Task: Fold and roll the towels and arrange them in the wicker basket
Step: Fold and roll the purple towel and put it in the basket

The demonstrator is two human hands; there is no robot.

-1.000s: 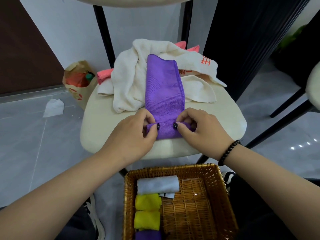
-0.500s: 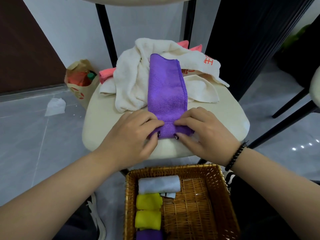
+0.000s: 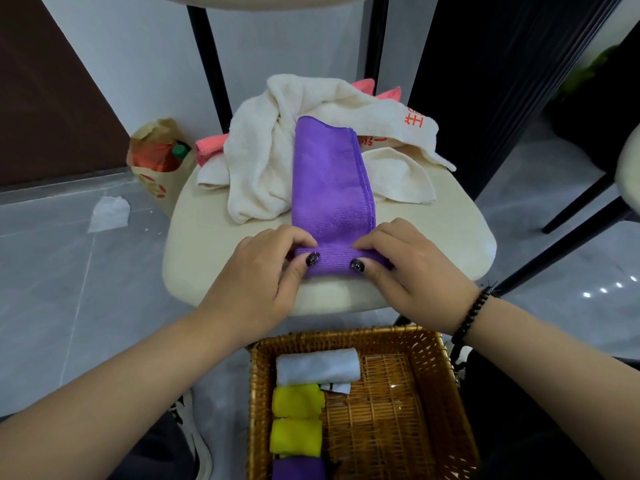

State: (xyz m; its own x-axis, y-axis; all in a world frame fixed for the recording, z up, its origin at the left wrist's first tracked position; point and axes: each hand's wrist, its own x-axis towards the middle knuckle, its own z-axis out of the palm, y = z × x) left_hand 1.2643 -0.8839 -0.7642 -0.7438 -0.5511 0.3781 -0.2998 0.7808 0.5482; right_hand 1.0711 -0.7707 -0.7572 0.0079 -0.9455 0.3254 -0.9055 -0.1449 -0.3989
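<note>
Four rolled towels in the brown wicker basket (image 3: 446, 386): one white roll (image 3: 317, 367), two yellow rolls (image 3: 298, 400) (image 3: 295, 439), one purple roll (image 3: 298, 468) at the frame's edge. On the cream chair seat (image 3: 214, 237): one long folded purple microfibre towel (image 3: 330, 188), cream terry towels (image 3: 263, 161) heaped, number unclear, pink cloth (image 3: 207, 152) beneath. Two hands (image 3: 263, 275) (image 3: 412, 271). One paper bag (image 3: 156, 161). One crumpled white tissue (image 3: 109, 213).

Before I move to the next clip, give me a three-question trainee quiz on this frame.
1. True or false: both hands, left and right, grip the purple towel.
2. Which rolled towel lies farthest from the camera in the wicker basket? A white, B yellow, C purple.
3. What does the purple towel's far end rest on?

Key: 1 true. 2 A, the white roll. 3 The cream towel.
</note>
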